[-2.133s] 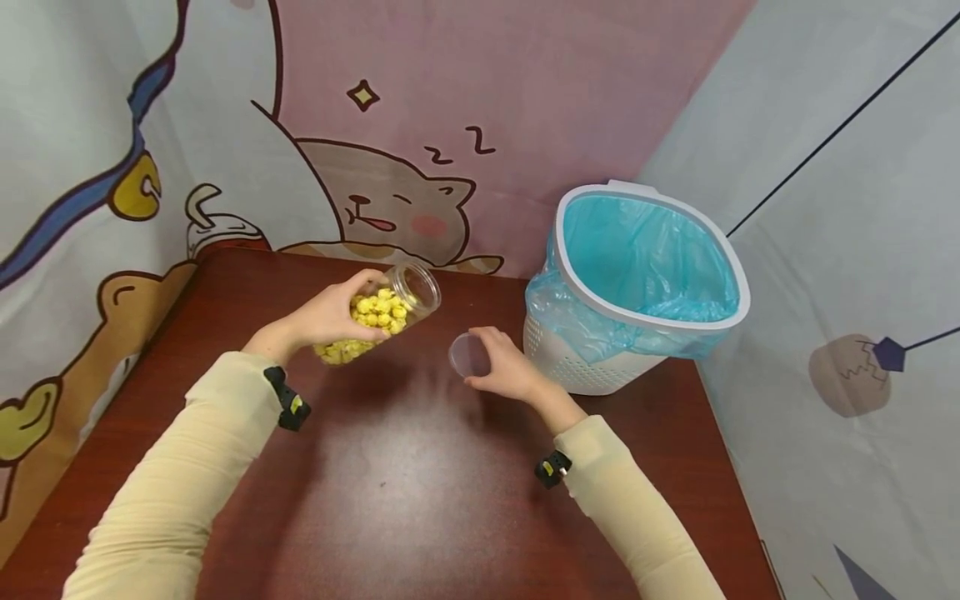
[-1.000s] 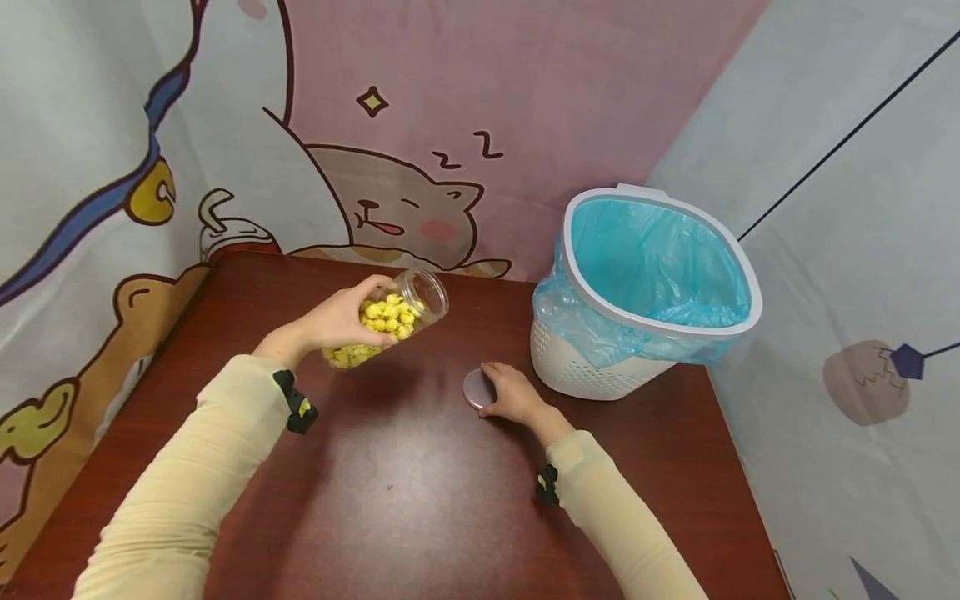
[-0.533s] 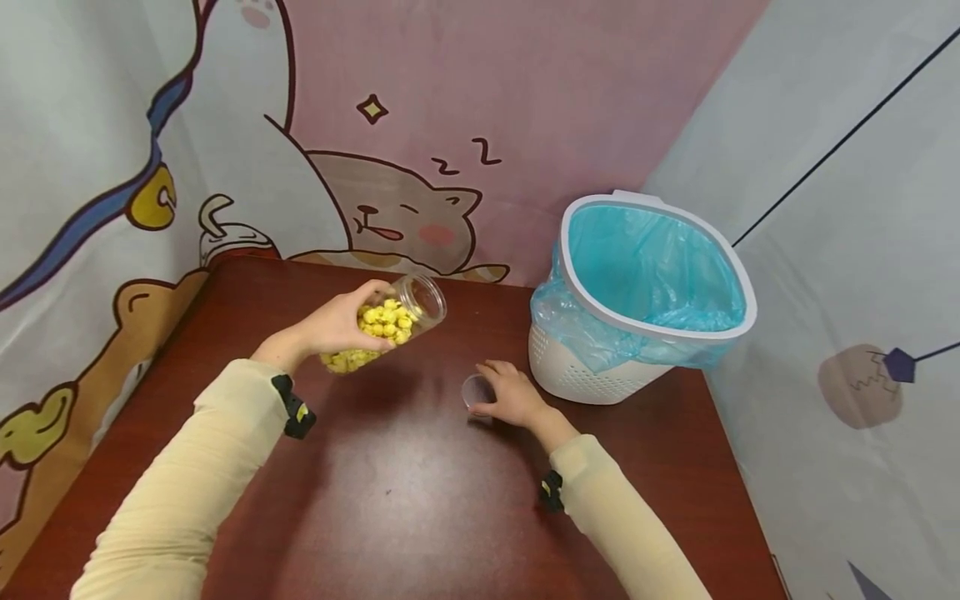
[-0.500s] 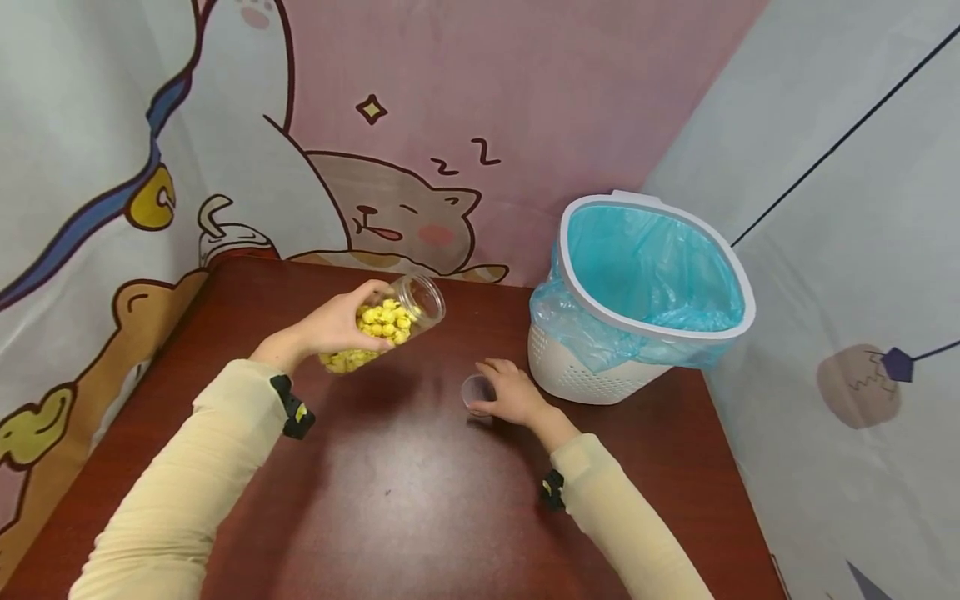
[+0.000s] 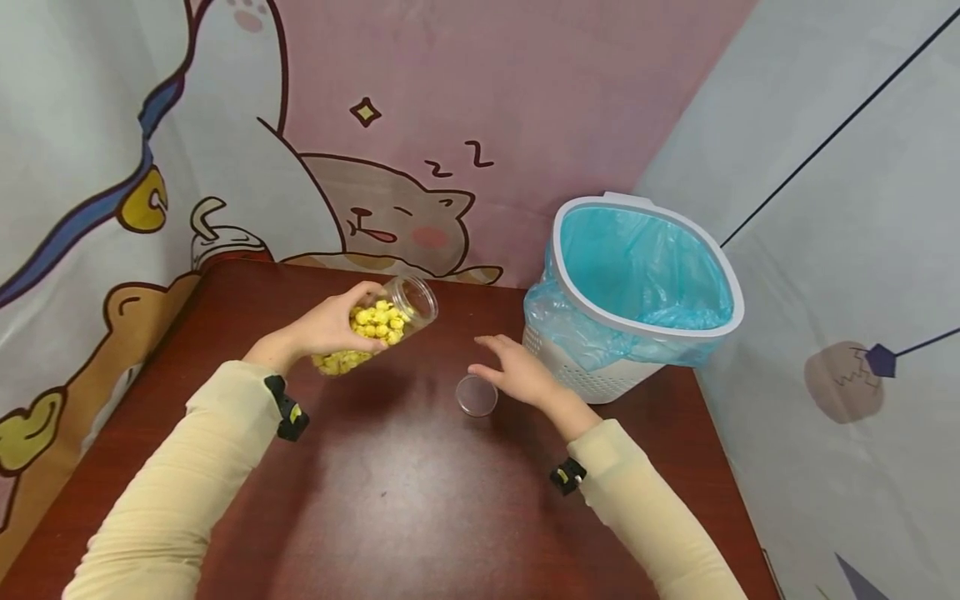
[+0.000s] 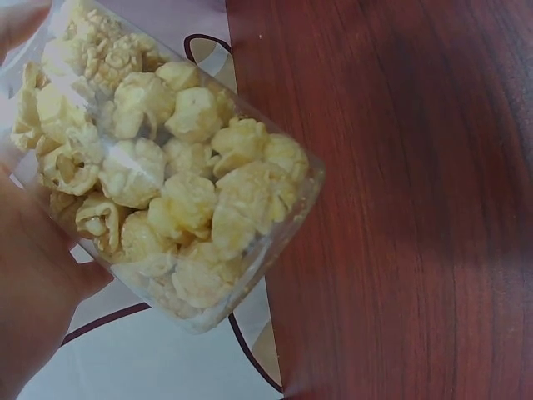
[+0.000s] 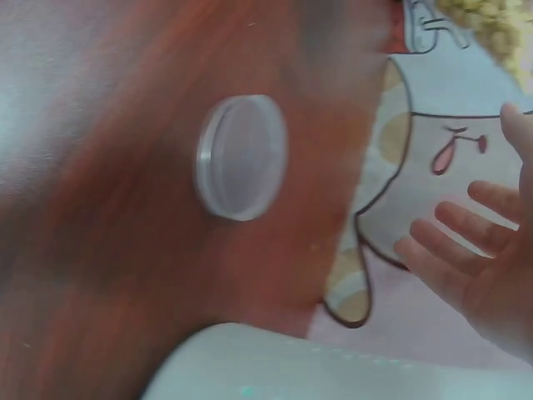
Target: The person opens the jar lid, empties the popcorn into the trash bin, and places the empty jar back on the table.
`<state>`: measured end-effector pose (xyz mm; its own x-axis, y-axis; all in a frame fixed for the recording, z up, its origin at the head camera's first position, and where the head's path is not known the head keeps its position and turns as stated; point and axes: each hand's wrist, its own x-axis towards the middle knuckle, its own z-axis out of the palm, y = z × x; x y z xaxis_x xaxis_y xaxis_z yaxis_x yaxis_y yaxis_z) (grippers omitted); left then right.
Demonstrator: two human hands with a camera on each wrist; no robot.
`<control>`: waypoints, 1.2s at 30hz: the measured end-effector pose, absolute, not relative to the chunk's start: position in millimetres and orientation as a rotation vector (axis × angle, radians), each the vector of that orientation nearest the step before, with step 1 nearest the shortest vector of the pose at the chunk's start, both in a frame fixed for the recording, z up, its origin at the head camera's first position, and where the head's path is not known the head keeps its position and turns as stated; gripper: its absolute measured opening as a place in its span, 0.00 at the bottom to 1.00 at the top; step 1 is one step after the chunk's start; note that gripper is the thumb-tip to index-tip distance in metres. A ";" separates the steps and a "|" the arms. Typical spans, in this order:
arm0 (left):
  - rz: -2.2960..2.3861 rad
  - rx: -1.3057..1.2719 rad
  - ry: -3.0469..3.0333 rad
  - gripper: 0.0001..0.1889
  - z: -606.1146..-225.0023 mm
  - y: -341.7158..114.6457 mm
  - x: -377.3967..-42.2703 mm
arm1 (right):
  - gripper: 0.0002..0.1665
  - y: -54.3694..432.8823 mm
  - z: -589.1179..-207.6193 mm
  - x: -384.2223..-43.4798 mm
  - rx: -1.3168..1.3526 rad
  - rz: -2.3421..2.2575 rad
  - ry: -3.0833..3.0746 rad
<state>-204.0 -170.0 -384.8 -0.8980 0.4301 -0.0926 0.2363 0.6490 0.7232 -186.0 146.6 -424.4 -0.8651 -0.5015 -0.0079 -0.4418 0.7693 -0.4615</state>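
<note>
My left hand [image 5: 333, 325] grips a clear plastic jar [image 5: 408, 304] of yellow popcorn [image 5: 381, 321], tilted with its uncapped mouth toward the upper right. Up close in the left wrist view, the popcorn [image 6: 183, 183] fills the jar's base end. A round clear lid [image 5: 477, 396] lies on the brown table. Just above and right of it is my right hand [image 5: 521, 372], fingers spread, holding nothing. The right wrist view shows the lid [image 7: 243, 157] apart from the extended fingers of that hand [image 7: 491, 258].
A white perforated bin [image 5: 600, 379] with a blue liner bag [image 5: 637, 258] stands at the table's back right, close beside my right hand. Cartoon-printed cloth [image 5: 405, 217] hangs behind and along both sides of the brown table [image 5: 420, 517].
My right hand brought the lid down to the table, let it go, and has lifted away up and to the right. The left hand keeps the jar tilted in nearly the same place.
</note>
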 end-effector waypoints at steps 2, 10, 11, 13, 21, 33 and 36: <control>1.091 0.539 2.609 0.43 -384.9 -170.7 -204.6 | 0.33 144.3 -413.2 -185.2 -0.735 -0.736 2.833; 1.094 0.530 2.596 0.43 -386.0 -172.1 -206.0 | 0.25 134.6 -362.9 -181.3 -0.660 -0.989 2.781; 1.093 0.528 2.595 0.43 -385.9 -172.1 -206.1 | 0.24 134.0 -355.7 -180.1 -0.644 -1.021 2.761; 1.087 0.525 2.593 0.43 -385.0 -171.7 -206.3 | 0.24 133.6 -341.7 -178.0 -0.607 -1.080 2.724; 1.065 0.515 2.586 0.45 -376.9 -169.3 -208.9 | 0.23 139.3 -291.7 -171.9 -0.514 -1.233 2.627; 1.018 0.533 2.628 0.44 -363.9 -164.4 -214.0 | 0.29 183.9 -232.0 -174.2 -0.385 -1.351 2.581; 1.015 0.532 2.627 0.44 -363.0 -163.8 -214.4 | 0.32 195.2 -222.8 -175.5 -0.369 -1.379 2.579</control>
